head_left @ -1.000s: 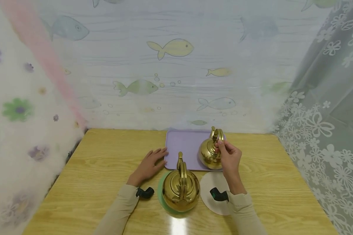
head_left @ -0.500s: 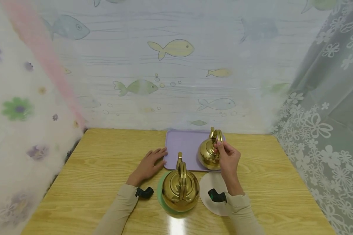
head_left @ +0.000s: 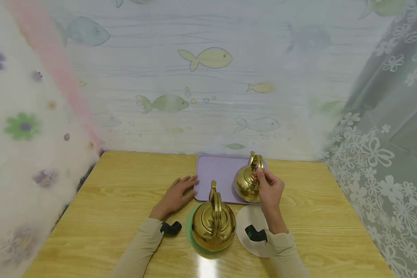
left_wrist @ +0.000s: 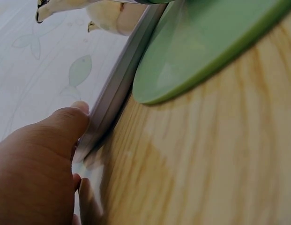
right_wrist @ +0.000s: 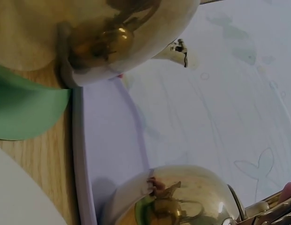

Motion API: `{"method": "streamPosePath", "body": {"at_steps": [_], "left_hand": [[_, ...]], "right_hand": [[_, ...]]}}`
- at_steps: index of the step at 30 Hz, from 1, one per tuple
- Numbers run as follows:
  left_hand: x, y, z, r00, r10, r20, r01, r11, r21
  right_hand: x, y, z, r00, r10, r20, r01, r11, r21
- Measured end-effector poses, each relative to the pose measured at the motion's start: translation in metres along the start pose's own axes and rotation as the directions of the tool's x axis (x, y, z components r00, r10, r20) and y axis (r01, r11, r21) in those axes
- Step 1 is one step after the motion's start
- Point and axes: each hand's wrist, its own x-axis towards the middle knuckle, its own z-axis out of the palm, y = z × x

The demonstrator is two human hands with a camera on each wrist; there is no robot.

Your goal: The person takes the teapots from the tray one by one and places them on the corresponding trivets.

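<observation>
On the right part of the purple tray [head_left: 215,175] sits a smaller gold kettle [head_left: 246,184], also seen low in the right wrist view. My right hand [head_left: 272,189] pinches its raised handle between thumb and fingers. A larger gold kettle [head_left: 213,227] stands in front of the tray on a green round mat [head_left: 191,235], spout pointing away from me. My left hand [head_left: 176,195] lies with fingers stretched out, their tips touching the tray's left edge. In the left wrist view, the thumb [left_wrist: 70,119] is against the tray's rim [left_wrist: 119,77].
A pale round mat [head_left: 248,247] lies right of the green one, partly under my right wrist. The wooden table [head_left: 125,185] extends to both sides. Behind it hangs a curtain printed with fish [head_left: 213,58]; a white-flowered sheer curtain [head_left: 377,152] hangs at the right.
The head view has shifted slightly. Both hands, both kettles and the tray keep nearly the same places, and the right hand still holds the smaller kettle's handle.
</observation>
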Motion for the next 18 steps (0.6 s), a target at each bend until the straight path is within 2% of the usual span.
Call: {"method": "streamPosePath", "body": {"at_steps": [11,18], "left_hand": [[0.001,0.001,0.000,1.000,-0.001,0.003,0.001,1.000,0.019],[0.001,-0.001,-0.001,0.999,-0.021,0.029,0.021,1.000,0.011]], "right_hand": [[-0.005,-0.009,0.001,1.000,0.018,0.013,-0.018,1.000,0.006],[-0.010,-0.015,0.001,0.997,0.080,0.003,-0.080,0.997,-0.018]]}}
